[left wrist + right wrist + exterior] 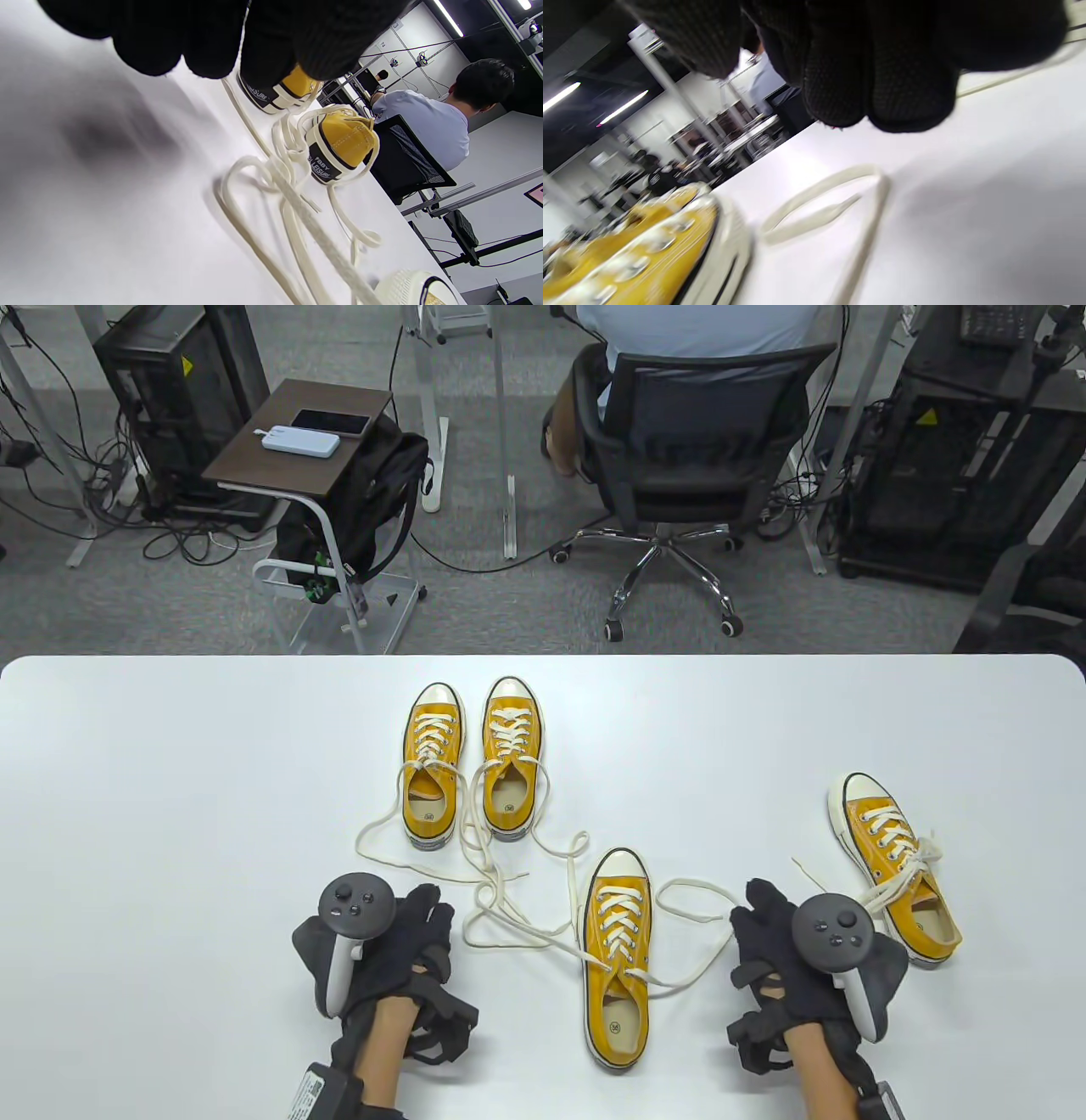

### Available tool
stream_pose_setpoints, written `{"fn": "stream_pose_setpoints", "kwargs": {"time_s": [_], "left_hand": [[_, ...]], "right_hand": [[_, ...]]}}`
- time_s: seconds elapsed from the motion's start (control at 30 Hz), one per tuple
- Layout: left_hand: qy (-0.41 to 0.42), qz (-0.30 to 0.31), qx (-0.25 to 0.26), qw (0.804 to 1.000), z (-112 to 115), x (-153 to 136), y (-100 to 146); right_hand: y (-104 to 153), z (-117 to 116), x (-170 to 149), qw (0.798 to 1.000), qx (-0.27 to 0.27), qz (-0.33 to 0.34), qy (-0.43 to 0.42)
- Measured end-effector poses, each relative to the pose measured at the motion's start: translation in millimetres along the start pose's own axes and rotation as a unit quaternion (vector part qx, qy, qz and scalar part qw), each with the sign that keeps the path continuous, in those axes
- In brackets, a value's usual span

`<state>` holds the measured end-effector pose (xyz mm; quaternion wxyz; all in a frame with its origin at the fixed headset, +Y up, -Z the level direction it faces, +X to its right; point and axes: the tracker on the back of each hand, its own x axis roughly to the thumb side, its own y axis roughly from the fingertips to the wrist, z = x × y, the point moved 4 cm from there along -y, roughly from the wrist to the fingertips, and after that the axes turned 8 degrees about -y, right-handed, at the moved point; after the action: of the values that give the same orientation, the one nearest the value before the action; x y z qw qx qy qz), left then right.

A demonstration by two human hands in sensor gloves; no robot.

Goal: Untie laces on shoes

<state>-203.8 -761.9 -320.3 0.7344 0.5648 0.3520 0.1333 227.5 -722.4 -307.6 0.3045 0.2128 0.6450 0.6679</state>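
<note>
Four yellow sneakers lie on the white table [170, 814]. Two stand side by side at the back, the left one [433, 768] and the right one [512, 759], with their laces [501, 899] loose and tangled in front. A third shoe [617, 959] lies at the front centre, its lace loop [700, 891] trailing right. The fourth shoe [895, 865], at the right, has a tied bow [920, 853]. My left hand [428, 912] rests empty left of the tangle. My right hand [755, 903] is empty, between the third and fourth shoes, beside the loop [818, 203].
The back pair's heels [343, 144] show in the left wrist view. Beyond the table's far edge are an office chair [679, 432] with a seated person, a small side table [297, 441] and computer racks on the floor.
</note>
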Motion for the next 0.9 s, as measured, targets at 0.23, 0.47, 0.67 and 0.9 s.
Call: {"fn": "stream_pose_setpoints", "kwargs": {"time_s": [0.23, 0.47, 0.67, 0.9], "left_hand": [[-0.011, 0.003, 0.003, 1.000, -1.2, 2.6, 1.5], [-0.018, 0.009, -0.005, 1.000, 0.5, 7.0, 2.4], [-0.018, 0.011, -0.004, 1.000, 0.3, 7.1, 2.2], [-0.009, 0.008, -0.001, 1.000, -2.4, 5.5, 1.2]], "right_hand": [[25.3, -69.3, 45.5, 0.974, 0.187, 0.059, 0.114], [34.2, -106.0, 45.8, 0.946, 0.250, 0.039, 0.203], [32.5, -107.3, 44.7, 0.963, 0.195, 0.035, 0.184], [30.9, -89.6, 47.0, 0.982, 0.124, 0.054, 0.133]]}}
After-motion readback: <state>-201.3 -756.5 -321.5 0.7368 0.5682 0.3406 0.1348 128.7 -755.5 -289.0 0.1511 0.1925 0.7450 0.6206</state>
